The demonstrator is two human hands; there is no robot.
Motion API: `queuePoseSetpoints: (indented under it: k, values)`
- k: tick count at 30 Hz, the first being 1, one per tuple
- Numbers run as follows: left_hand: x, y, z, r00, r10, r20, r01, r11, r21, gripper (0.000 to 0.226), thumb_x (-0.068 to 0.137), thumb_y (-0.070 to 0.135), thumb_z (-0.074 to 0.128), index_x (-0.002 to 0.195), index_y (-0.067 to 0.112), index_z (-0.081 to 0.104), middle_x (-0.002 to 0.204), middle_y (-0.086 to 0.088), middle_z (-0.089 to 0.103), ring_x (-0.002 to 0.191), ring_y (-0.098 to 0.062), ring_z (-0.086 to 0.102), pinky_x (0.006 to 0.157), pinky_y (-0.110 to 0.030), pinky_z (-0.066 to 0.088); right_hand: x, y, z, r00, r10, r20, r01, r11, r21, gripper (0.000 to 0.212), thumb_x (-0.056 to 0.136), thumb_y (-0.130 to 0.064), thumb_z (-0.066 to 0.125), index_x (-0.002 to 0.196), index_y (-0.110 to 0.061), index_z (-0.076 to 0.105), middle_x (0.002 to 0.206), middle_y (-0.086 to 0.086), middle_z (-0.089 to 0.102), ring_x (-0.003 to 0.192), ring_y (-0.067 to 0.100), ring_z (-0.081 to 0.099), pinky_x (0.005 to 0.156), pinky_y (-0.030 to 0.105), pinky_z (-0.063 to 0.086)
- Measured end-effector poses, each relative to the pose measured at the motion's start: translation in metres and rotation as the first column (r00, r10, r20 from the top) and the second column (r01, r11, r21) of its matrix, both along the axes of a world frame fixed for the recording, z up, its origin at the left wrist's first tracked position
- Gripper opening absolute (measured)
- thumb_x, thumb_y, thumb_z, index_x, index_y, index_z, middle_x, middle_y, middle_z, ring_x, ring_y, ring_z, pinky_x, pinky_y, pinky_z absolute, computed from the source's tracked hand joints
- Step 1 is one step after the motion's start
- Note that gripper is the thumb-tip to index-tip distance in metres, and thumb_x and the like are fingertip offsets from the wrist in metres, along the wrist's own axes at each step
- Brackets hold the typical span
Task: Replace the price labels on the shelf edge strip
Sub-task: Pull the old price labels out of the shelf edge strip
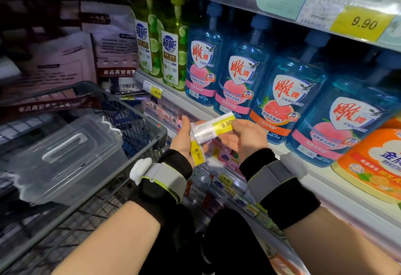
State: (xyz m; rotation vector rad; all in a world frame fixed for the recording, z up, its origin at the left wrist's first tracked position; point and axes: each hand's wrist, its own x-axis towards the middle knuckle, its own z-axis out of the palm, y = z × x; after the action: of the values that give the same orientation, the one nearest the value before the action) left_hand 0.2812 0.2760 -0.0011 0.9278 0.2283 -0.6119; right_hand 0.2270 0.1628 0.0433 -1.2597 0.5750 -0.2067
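A person crouches at a supermarket shelf, both hands raised in front of the shelf edge strip (196,106). The right hand (246,137) pinches a white-and-yellow price label (213,127) marked 9.90, holding it level just before the strip. The left hand (184,138) grips the label's other end and also holds a second label (198,154) marked 8.90, which hangs down from the palm; how the fingers lie behind it is hard to make out. Both wrists wear grey-and-black bands. Blue detergent bottles (236,79) stand in a row on the shelf behind the hands, with green bottles (173,45) further left and an orange tub (375,162) at far right. Another 9.90 tag (363,23) sits on the shelf edge above. To the left stands a trolley (138,112) carrying a clear lidded box (63,157).
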Motion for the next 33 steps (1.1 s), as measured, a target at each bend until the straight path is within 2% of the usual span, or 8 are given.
queuePoseSetpoints:
  k: [6,10,13,15,18,23,28,33]
  values:
    - [-0.003,0.016,-0.001,0.973,0.230,-0.020,-0.231,0.971,-0.056,0.085,0.084,0.073,0.023,0.135,0.009,0.047,0.129,-0.017,0.058,0.111,-0.031,0.059,0.100,-0.045,0.047,0.001,0.034,-0.011,0.995,0.063,-0.083,-0.044,0.976,0.212,0.013,0.094,0.003,0.042,0.082,-0.001,0.047,0.039,0.009,0.062,0.028,0.012,0.058,0.032,0.015,0.045]
    - [-0.005,0.031,0.005,0.947,0.322,0.005,-0.317,0.934,-0.164,0.086,0.082,0.075,0.022,0.138,0.014,0.045,0.125,-0.010,0.064,0.072,-0.014,0.067,0.057,-0.023,0.056,0.008,0.045,-0.022,0.964,0.155,-0.215,-0.134,0.985,0.109,0.013,0.095,-0.010,0.043,0.087,-0.004,0.050,0.025,-0.001,0.049,0.018,0.008,0.037,0.033,0.010,0.025]
    - [-0.011,0.037,0.013,0.947,0.313,0.072,-0.298,0.939,-0.169,0.059,0.090,0.060,0.033,0.112,0.013,0.060,0.087,-0.006,0.073,0.056,-0.011,0.069,0.051,-0.022,0.056,0.008,0.057,-0.024,0.922,0.262,-0.284,-0.260,0.964,0.044,0.025,0.093,-0.016,0.047,0.068,-0.013,0.049,0.028,-0.003,0.045,0.020,0.006,0.030,0.036,0.011,0.021]
    - [-0.014,0.039,0.016,0.943,0.320,0.089,-0.311,0.945,-0.104,0.035,0.096,0.042,0.040,0.084,0.014,0.058,0.063,0.000,0.056,0.042,-0.008,0.061,0.044,-0.017,0.051,0.006,0.066,-0.021,0.879,0.352,-0.321,-0.377,0.926,-0.018,0.030,0.091,-0.016,0.049,0.061,-0.014,0.046,0.041,-0.002,0.043,0.022,0.005,0.028,0.035,0.013,0.019]
    - [-0.016,0.045,0.020,0.919,0.393,0.031,-0.388,0.915,-0.107,0.032,0.100,0.029,0.038,0.074,0.014,0.050,0.040,0.005,0.046,0.034,-0.009,0.051,0.043,-0.017,0.046,0.004,0.075,-0.019,0.863,0.394,-0.317,-0.447,0.887,-0.114,0.035,0.088,-0.017,0.055,0.054,-0.013,0.045,0.052,0.000,0.039,0.021,0.003,0.029,0.029,0.012,0.019]
    - [-0.014,0.069,0.020,0.865,0.496,0.078,-0.496,0.868,-0.022,0.012,0.100,0.014,0.038,0.092,0.019,0.045,0.056,-0.003,0.047,0.042,-0.014,0.050,0.044,-0.021,0.049,-0.001,0.084,-0.021,0.895,0.445,-0.039,-0.435,0.847,-0.305,0.036,0.082,-0.012,0.067,0.060,-0.019,0.040,0.067,0.003,0.043,0.057,0.008,0.042,0.056,0.015,0.035]
    - [-0.024,0.092,0.025,0.825,0.557,0.094,-0.559,0.829,-0.008,0.022,0.100,0.005,0.034,0.088,0.022,0.043,0.070,-0.007,0.047,0.033,-0.009,0.057,0.044,-0.021,0.051,-0.014,0.089,-0.009,0.655,0.747,-0.109,-0.508,0.329,-0.796,0.032,0.070,-0.009,0.078,0.097,-0.015,0.060,0.100,0.001,0.039,0.091,0.009,0.041,0.075,-0.002,0.030]
    - [-0.045,0.098,0.032,0.850,0.522,0.073,-0.523,0.852,-0.010,0.020,0.101,0.007,0.033,0.101,0.021,0.046,0.076,-0.007,0.052,0.063,-0.018,0.055,0.059,-0.031,0.050,-0.015,0.094,-0.003,0.639,0.755,-0.147,-0.384,0.148,-0.911,0.024,0.071,-0.019,0.077,0.093,-0.014,0.069,0.105,-0.003,0.036,0.106,0.014,0.032,0.085,0.016,0.021]
